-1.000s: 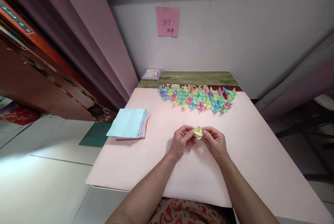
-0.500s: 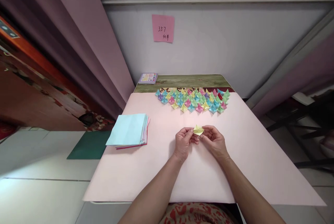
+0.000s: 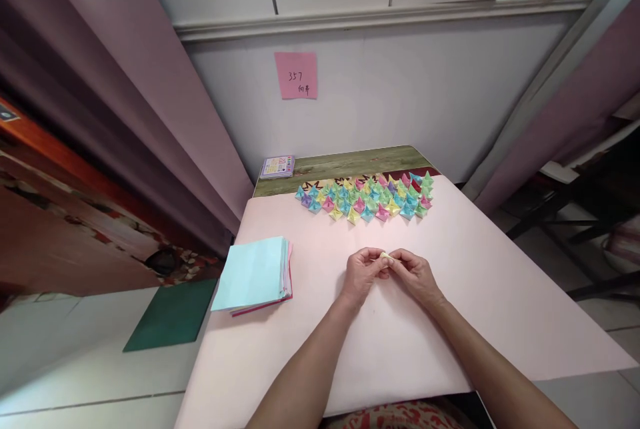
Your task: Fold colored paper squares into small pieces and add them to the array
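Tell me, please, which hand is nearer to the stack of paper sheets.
Left. The left hand is to the right of the stack of paper sheets, not touching it; the right hand is farther to the right, beyond the left hand.

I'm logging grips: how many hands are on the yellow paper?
2: the left hand on the left of the yellow paper, the right hand on its right. None seem hidden.

A small piece of pale yellow paper [image 3: 384, 255] is pinched between the fingers of the left hand [image 3: 363, 275] and right hand [image 3: 417, 277], over the pink-covered bench [image 3: 400, 355]. Only a narrow sliver shows; its full shape is hidden.
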Available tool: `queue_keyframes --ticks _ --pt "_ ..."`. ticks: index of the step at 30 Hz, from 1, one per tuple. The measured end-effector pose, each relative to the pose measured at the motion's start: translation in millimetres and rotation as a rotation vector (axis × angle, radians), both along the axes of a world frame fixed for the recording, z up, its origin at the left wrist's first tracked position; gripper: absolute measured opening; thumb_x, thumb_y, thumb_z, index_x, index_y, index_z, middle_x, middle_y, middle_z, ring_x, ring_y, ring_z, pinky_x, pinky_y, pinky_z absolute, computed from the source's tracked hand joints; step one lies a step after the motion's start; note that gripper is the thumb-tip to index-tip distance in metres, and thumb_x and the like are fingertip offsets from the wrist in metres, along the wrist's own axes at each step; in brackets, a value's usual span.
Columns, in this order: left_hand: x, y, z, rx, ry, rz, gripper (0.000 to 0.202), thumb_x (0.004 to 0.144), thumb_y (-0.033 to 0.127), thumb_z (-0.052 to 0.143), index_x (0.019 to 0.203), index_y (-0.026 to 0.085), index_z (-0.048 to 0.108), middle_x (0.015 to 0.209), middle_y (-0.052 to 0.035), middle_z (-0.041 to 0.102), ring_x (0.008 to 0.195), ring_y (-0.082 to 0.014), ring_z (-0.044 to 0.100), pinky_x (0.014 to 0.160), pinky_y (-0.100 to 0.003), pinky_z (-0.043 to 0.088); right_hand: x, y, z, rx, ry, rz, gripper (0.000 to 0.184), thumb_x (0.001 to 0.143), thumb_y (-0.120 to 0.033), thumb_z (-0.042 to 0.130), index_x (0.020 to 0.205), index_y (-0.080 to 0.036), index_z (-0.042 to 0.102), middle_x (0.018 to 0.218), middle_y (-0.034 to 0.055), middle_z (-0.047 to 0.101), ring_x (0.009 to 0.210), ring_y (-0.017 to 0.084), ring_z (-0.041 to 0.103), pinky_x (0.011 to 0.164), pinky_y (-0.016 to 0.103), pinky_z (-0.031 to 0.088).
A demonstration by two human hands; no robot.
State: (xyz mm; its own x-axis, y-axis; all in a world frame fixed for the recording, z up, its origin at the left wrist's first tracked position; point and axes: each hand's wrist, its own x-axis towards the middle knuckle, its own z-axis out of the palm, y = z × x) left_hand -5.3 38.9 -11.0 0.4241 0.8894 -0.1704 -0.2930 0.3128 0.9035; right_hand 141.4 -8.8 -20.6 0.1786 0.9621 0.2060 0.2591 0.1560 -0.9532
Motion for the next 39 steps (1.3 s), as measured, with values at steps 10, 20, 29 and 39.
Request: queue_keyframes --ticks 10,20,29,39 --pt "-4.7 -3.2 -9.0 0.086 0.0 0.143 0.024 0.072 0.035 0.077 0.078 0.014 0.068 0.065 -0.0001 0.065 0.053 -0.0085 0.055 0.052 -0.021 0.047 -22.4 5.4 -6.1 -0.067 0.118 -0.021 0.032 0.084 -0.048 0.066 0.094 -0.018 0.064 0.082 0.0051 0.068 0.07 0.017 0.064 0.064 0.028 0.053" --pt "-15.4 2.5 -14.5 0.092 0.043 0.037 0.033 0.069 0.038 0.079 0.088 0.014 0.066 0.069 -0.0005 0.066 0.053 -0.009 0.058 0.049 -0.02 0.049 -17.7 6.2 -9.5 -0.102 0.189 -0.032 0.031 0.082 -0.05 0.067 0.085 -0.019 0.067 0.075 0.0025 0.067 0.066 0.016 0.061 0.062 0.027 0.05" --pt "-21.2 0.5 -16.4 0.159 0.187 -0.057 0.036 0.077 0.049 0.071 0.072 0.014 0.06 0.058 0.0001 0.062 0.039 -0.0082 0.053 0.037 -0.018 0.045 -17.8 4.7 -6.6 -0.1 0.163 0.02 0.028 0.085 -0.046 0.066 0.088 -0.018 0.069 0.076 0.0022 0.068 0.068 0.016 0.06 0.064 0.027 0.049" --pt "-21.8 7.4 -10.5 0.069 -0.002 0.116 0.034 0.067 0.031 0.081 0.084 0.017 0.054 0.06 0.0039 0.061 0.051 -0.0124 0.061 0.05 -0.024 0.053 -29.0 4.0 7.7 -0.085 0.294 -0.267 0.031 0.074 -0.047 0.074 0.079 -0.018 0.066 0.064 -0.0019 0.059 0.054 0.011 0.05 0.051 0.024 0.042"
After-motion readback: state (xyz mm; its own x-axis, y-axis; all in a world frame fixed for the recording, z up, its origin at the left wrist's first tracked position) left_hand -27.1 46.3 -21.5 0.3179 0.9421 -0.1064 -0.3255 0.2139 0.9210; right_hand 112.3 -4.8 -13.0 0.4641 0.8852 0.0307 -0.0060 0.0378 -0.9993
